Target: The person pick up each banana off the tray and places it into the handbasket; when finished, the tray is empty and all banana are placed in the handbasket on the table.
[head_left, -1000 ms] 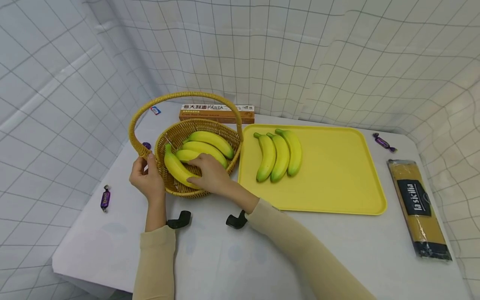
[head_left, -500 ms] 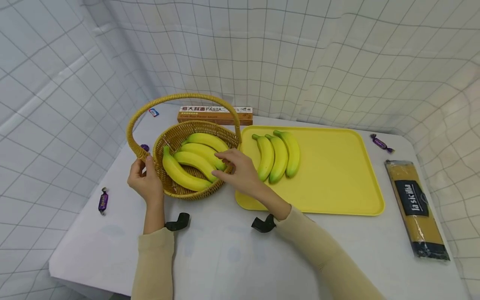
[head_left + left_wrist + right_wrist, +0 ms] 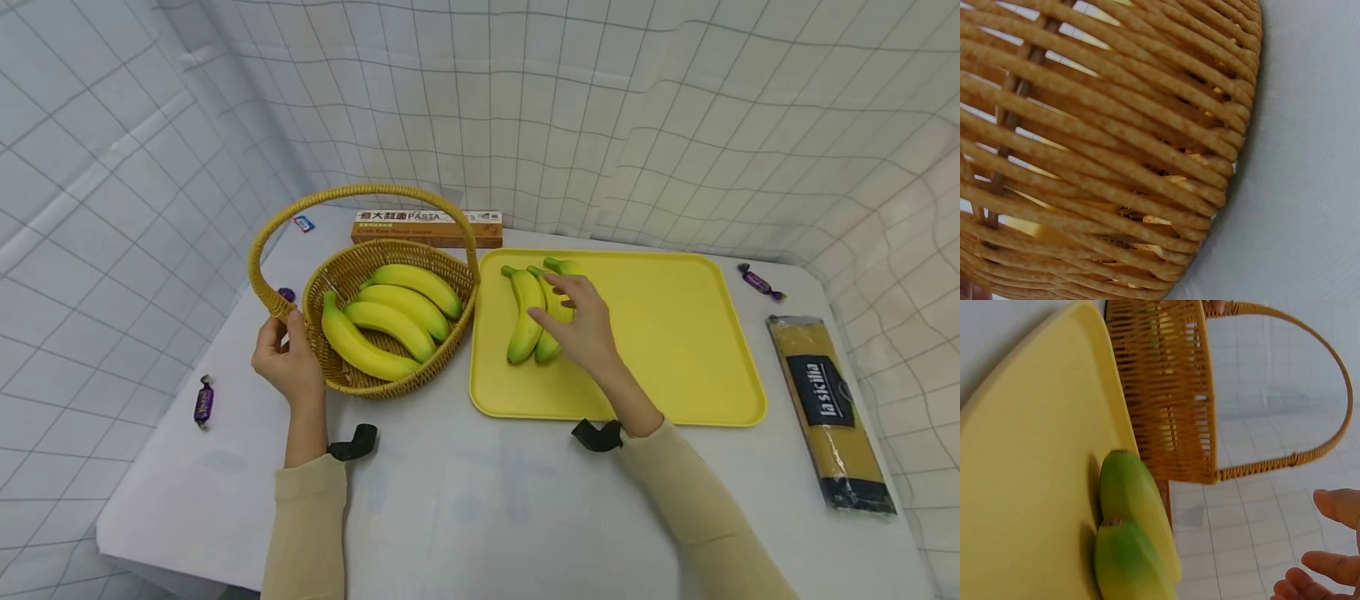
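Observation:
My left hand (image 3: 291, 362) pinches the woven basket (image 3: 397, 385) at the left foot of its tall handle (image 3: 360, 193). Several yellow-green bananas (image 3: 397, 321) lie side by side inside. The left wrist view is filled by the basket's woven wall (image 3: 1104, 125), with a fingertip at the lower left corner. Over the yellow tray (image 3: 675, 333), my right hand (image 3: 588, 329) hovers with spread fingers and holds nothing. Three bananas (image 3: 525, 317) lie on the tray's left part; the hand partly hides the rightmost. The right wrist view shows two green banana tips (image 3: 1127, 481) below the fingers.
Behind the basket stands a pasta box (image 3: 427, 232). A pack of spaghetti (image 3: 825, 408) lies at the right side. Purple-wrapped candies (image 3: 204, 402) lie left and right on the white table (image 3: 465, 500), and a small blue-white packet (image 3: 303, 223) at the back left. Gridded cloth surrounds the table.
My right hand has let go of a banana in the basket and moved right, over the bananas on the tray. The left hand keeps its hold on the handle's foot.

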A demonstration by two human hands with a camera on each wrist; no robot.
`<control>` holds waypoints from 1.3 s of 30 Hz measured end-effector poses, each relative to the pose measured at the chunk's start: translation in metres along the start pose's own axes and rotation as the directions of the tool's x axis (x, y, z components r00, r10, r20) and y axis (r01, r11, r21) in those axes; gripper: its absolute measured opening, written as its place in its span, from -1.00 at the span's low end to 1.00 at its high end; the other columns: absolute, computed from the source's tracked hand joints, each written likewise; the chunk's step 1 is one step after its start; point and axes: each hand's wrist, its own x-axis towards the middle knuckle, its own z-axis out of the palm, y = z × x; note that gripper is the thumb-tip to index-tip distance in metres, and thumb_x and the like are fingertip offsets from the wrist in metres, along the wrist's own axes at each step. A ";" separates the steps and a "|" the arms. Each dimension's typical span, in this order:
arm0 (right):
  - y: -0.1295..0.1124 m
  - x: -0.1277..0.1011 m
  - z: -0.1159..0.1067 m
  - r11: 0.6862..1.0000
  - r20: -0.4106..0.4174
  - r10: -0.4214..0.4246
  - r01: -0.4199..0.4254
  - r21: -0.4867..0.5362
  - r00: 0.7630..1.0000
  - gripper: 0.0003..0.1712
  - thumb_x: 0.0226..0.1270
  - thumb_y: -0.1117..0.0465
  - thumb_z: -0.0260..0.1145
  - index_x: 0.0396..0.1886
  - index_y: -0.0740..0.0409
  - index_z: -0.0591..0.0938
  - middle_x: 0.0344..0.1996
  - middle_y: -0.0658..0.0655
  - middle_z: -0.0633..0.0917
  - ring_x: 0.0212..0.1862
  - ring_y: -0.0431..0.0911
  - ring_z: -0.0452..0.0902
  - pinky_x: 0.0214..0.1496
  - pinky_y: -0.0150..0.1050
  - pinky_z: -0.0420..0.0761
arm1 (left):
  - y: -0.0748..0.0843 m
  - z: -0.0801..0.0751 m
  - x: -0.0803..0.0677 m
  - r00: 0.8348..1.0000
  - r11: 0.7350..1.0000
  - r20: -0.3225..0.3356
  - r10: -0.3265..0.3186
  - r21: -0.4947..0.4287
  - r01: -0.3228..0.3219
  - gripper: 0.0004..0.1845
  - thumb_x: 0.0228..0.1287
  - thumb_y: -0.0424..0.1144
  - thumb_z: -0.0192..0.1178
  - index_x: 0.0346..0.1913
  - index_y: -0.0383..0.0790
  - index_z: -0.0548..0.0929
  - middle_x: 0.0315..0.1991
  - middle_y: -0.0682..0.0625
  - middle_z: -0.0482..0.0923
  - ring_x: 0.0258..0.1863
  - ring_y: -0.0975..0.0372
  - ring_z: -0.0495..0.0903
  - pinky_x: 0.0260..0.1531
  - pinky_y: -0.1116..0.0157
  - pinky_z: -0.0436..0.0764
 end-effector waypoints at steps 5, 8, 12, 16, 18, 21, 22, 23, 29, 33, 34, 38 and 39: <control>0.025 0.003 -0.019 0.995 -0.069 0.100 -0.101 -0.005 0.993 -0.30 0.22 0.22 0.43 0.33 0.30 0.43 0.19 0.36 0.43 0.19 0.21 0.38 0.18 0.13 0.45 | -0.001 0.000 0.000 1.000 1.000 0.003 0.007 0.000 -0.007 -0.70 0.32 -0.32 0.15 -0.11 -0.56 0.68 -0.38 0.33 0.58 -0.26 0.47 0.55 -0.31 0.50 0.46; 0.040 0.005 -0.026 0.984 -0.084 0.176 -0.178 -0.015 0.981 -0.24 0.26 0.19 0.40 0.40 0.29 0.34 0.25 0.36 0.37 0.23 0.23 0.31 0.22 0.14 0.40 | -0.002 0.000 0.000 1.000 1.000 0.004 0.013 -0.003 -0.013 -0.70 0.33 -0.32 0.15 -0.11 -0.57 0.67 -0.38 0.32 0.58 -0.26 0.46 0.55 -0.32 0.50 0.45; 0.055 0.007 -0.031 0.960 -0.075 0.276 -0.278 -0.023 0.958 -0.17 0.29 0.14 0.38 0.46 0.30 0.25 0.30 0.36 0.32 0.28 0.23 0.28 0.26 0.12 0.38 | -0.003 -0.001 0.000 1.000 1.000 0.001 0.016 -0.005 -0.016 -0.70 0.32 -0.31 0.15 -0.12 -0.56 0.68 -0.38 0.32 0.59 -0.26 0.46 0.55 -0.33 0.51 0.45; 0.064 0.007 -0.033 0.933 -0.036 0.359 -0.360 -0.008 0.933 -0.11 0.30 0.08 0.37 0.49 0.30 0.19 0.33 0.38 0.29 0.31 0.25 0.26 0.30 0.11 0.37 | -0.005 -0.001 0.001 1.000 0.999 0.001 0.028 -0.020 -0.028 -0.71 0.31 -0.31 0.16 -0.14 -0.55 0.69 -0.37 0.24 0.63 -0.27 0.45 0.56 -0.35 0.51 0.45; 0.067 0.008 -0.033 0.916 -0.004 0.400 -0.400 -0.009 0.916 -0.09 0.31 0.05 0.35 0.50 0.29 0.15 0.35 0.38 0.26 0.34 0.26 0.25 0.32 0.11 0.36 | -0.005 -0.001 0.001 1.000 0.999 0.001 0.030 -0.028 -0.030 -0.72 0.31 -0.31 0.16 -0.15 -0.53 0.71 -0.37 0.21 0.64 -0.27 0.45 0.56 -0.35 0.50 0.45; 0.072 0.008 -0.034 0.884 0.050 0.468 -0.468 -0.009 0.882 -0.06 0.33 0.01 0.33 0.53 0.25 0.10 0.38 0.38 0.23 0.38 0.26 0.22 0.36 0.10 0.35 | -0.006 -0.001 0.001 0.999 0.999 0.006 0.043 -0.030 -0.043 -0.72 0.31 -0.32 0.16 -0.14 -0.53 0.70 -0.34 0.11 0.67 -0.26 0.45 0.56 -0.36 0.50 0.46; 0.073 0.008 -0.034 0.873 0.069 0.487 -0.487 -0.011 0.871 -0.05 0.33 0.00 0.32 0.54 0.24 0.08 0.39 0.38 0.22 0.39 0.25 0.21 0.37 0.09 0.34 | -0.005 -0.001 0.001 0.999 0.999 0.007 0.042 -0.030 -0.042 -0.72 0.31 -0.32 0.16 -0.14 -0.53 0.71 -0.33 0.09 0.67 -0.26 0.45 0.56 -0.35 0.50 0.46; 0.075 0.008 -0.033 0.864 0.086 0.503 -0.504 -0.011 0.860 -0.05 0.34 -0.01 0.31 0.54 0.24 0.07 0.40 0.38 0.21 0.41 0.25 0.20 0.38 0.09 0.33 | -0.005 -0.001 0.001 0.999 0.999 0.004 0.036 -0.031 -0.036 -0.72 0.31 -0.32 0.16 -0.14 -0.52 0.71 -0.34 0.11 0.67 -0.26 0.44 0.56 -0.35 0.50 0.46; 0.083 0.008 -0.031 0.844 0.118 0.533 -0.536 -0.011 0.838 -0.03 0.35 -0.04 0.29 0.54 0.25 0.03 0.40 0.39 0.21 0.42 0.24 0.18 0.40 0.08 0.31 | -0.004 0.000 0.001 1.000 0.999 0.003 0.018 -0.034 -0.018 -0.73 0.31 -0.32 0.16 -0.13 -0.49 0.72 -0.36 0.15 0.64 -0.27 0.44 0.56 -0.35 0.50 0.45; 0.085 0.007 -0.028 0.856 0.117 0.515 -0.517 -0.013 0.849 -0.04 0.36 -0.02 0.28 0.54 0.29 0.03 0.39 0.42 0.21 0.41 0.25 0.18 0.41 0.08 0.28 | -0.004 0.000 0.001 1.000 0.999 0.008 0.027 -0.033 -0.027 -0.74 0.31 -0.34 0.16 -0.13 -0.51 0.71 -0.38 0.18 0.62 -0.27 0.44 0.55 -0.36 0.50 0.45; 0.085 0.006 -0.027 0.859 0.117 0.509 -0.511 -0.014 0.853 -0.04 0.36 -0.01 0.28 0.54 0.30 0.03 0.39 0.42 0.21 0.41 0.25 0.18 0.41 0.08 0.27 | -0.004 0.000 0.001 1.000 0.999 0.006 0.024 -0.034 -0.024 -0.73 0.31 -0.33 0.16 -0.13 -0.52 0.71 -0.39 0.20 0.61 -0.27 0.45 0.55 -0.36 0.50 0.45; 0.088 0.005 -0.024 0.874 0.109 0.485 -0.484 -0.045 0.867 -0.05 0.36 0.00 0.28 0.53 0.32 0.05 0.37 0.42 0.23 0.37 0.25 0.21 0.39 0.09 0.30 | -0.004 0.000 0.001 1.000 0.999 0.005 0.022 -0.031 -0.022 -0.72 0.32 -0.33 0.16 -0.12 -0.55 0.69 -0.40 0.26 0.58 -0.27 0.45 0.55 -0.36 0.51 0.45; 0.088 0.005 -0.023 0.876 0.106 0.482 -0.479 -0.054 0.870 -0.06 0.36 -0.01 0.28 0.52 0.32 0.06 0.37 0.42 0.24 0.36 0.25 0.22 0.38 0.10 0.31 | -0.004 0.000 0.001 1.000 0.999 0.004 0.020 -0.029 -0.020 -0.72 0.32 -0.33 0.16 -0.12 -0.55 0.69 -0.40 0.26 0.58 -0.27 0.45 0.55 -0.36 0.51 0.45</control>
